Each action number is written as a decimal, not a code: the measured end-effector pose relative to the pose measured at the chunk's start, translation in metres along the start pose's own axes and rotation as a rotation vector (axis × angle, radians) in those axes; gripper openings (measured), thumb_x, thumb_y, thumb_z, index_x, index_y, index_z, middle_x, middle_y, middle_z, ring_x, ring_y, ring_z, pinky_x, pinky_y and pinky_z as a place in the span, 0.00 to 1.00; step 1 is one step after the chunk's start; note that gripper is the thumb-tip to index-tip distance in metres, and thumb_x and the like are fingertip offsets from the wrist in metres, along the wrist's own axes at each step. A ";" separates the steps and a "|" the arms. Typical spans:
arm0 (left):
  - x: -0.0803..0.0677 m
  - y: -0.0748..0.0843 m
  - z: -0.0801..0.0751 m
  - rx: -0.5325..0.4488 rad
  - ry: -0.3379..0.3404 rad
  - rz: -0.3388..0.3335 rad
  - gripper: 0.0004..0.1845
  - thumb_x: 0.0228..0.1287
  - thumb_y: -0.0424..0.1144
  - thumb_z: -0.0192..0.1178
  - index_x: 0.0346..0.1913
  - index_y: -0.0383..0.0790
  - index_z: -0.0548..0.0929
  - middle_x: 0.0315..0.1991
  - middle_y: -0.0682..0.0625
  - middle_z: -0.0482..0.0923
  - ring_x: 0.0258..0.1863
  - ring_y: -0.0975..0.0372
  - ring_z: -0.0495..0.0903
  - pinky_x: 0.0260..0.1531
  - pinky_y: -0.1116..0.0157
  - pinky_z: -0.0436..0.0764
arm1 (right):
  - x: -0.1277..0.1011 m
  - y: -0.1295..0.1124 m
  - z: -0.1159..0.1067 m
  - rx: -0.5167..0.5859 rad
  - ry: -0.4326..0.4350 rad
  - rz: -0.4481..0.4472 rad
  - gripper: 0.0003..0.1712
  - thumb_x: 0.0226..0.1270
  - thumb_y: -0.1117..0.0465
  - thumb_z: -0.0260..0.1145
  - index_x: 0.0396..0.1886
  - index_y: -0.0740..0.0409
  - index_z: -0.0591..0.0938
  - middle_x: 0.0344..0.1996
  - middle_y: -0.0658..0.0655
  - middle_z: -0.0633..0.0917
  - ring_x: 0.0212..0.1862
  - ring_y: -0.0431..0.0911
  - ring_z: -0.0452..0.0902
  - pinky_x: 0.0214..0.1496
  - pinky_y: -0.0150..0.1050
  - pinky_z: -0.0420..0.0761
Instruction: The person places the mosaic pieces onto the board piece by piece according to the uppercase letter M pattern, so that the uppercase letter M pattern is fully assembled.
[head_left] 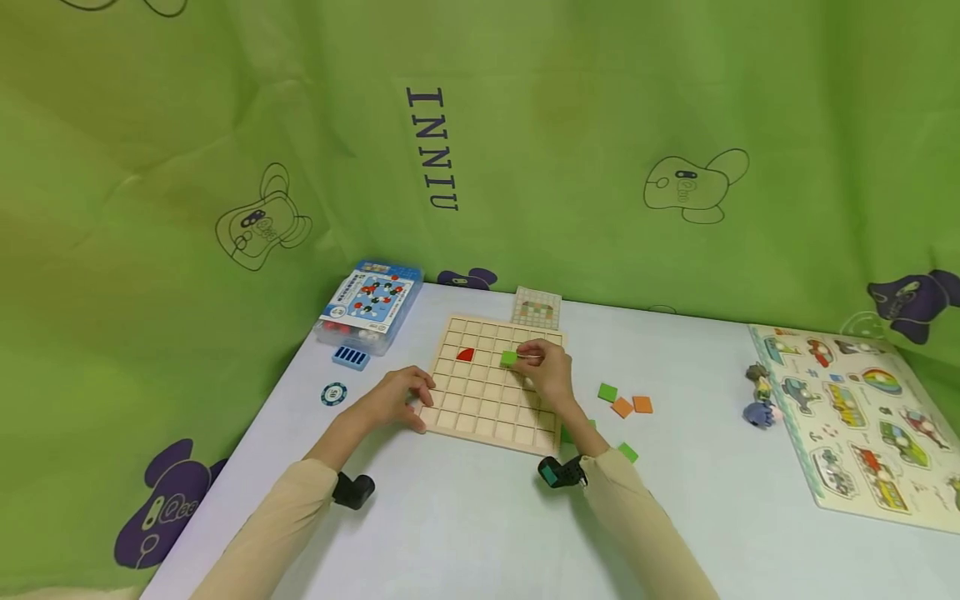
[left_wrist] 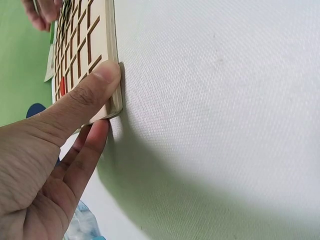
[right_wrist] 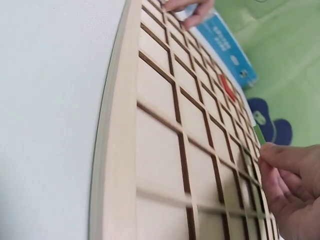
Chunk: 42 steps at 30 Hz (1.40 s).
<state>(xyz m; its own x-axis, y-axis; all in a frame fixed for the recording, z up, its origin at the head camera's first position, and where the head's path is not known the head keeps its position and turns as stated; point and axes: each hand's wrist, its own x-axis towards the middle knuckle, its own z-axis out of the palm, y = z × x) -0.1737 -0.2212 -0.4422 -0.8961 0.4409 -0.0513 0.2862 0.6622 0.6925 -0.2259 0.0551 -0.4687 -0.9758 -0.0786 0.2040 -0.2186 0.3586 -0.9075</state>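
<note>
Right hand (head_left: 551, 371) pinching a green square tile (head_left: 509, 358) over the wooden grid board (head_left: 487, 417) (red piece (head_left: 465, 355) already seated), left hand (head_left: 397, 398) open, thumb bracing the board's near-left corner, spare tiles (head_left: 622, 404) lying beside.

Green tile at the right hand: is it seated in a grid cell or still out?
Cannot tell. The right hand pinches the green tile over the wooden grid board; neither view shows it seated.

A wooden grid board (head_left: 491, 392) lies mid-bench (head_left: 465, 517). Behind it rests a pattern card (head_left: 537, 307); to its left, a plastic box (head_left: 369, 310). Loose square tiles (head_left: 622, 406) lie to its right, two small figures (head_left: 760, 396) farther right, and a peg puzzle (head_left: 862, 417) at the right edge.
</note>
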 end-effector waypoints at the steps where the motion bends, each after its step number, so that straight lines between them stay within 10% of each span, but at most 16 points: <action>1: 0.000 0.000 0.000 -0.001 -0.001 -0.001 0.15 0.36 0.26 0.77 0.29 0.33 0.82 0.50 0.39 0.76 0.54 0.46 0.72 0.55 0.52 0.72 | 0.002 -0.001 0.004 -0.009 -0.003 -0.020 0.13 0.51 0.75 0.72 0.39 0.71 0.82 0.37 0.67 0.86 0.36 0.58 0.84 0.38 0.42 0.84; 27: -0.002 0.002 -0.001 -0.014 -0.002 -0.020 0.15 0.37 0.25 0.76 0.30 0.33 0.81 0.51 0.40 0.76 0.55 0.47 0.72 0.53 0.54 0.74 | 0.015 -0.020 0.026 -0.029 -0.124 -0.025 0.13 0.52 0.76 0.70 0.40 0.74 0.81 0.36 0.68 0.85 0.37 0.58 0.84 0.40 0.41 0.83; 42: 0.000 -0.001 0.001 0.027 -0.004 0.014 0.14 0.37 0.28 0.77 0.29 0.36 0.82 0.51 0.41 0.76 0.56 0.46 0.72 0.54 0.52 0.71 | -0.040 0.018 -0.139 -0.030 -0.214 0.005 0.19 0.61 0.71 0.66 0.52 0.70 0.77 0.48 0.72 0.81 0.47 0.54 0.81 0.43 0.27 0.79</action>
<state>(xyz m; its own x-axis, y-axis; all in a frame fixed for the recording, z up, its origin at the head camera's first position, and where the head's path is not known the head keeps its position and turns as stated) -0.1741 -0.2211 -0.4437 -0.8908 0.4523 -0.0445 0.3077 0.6722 0.6734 -0.1909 0.1940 -0.4423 -0.9556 -0.2714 0.1145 -0.2171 0.3863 -0.8965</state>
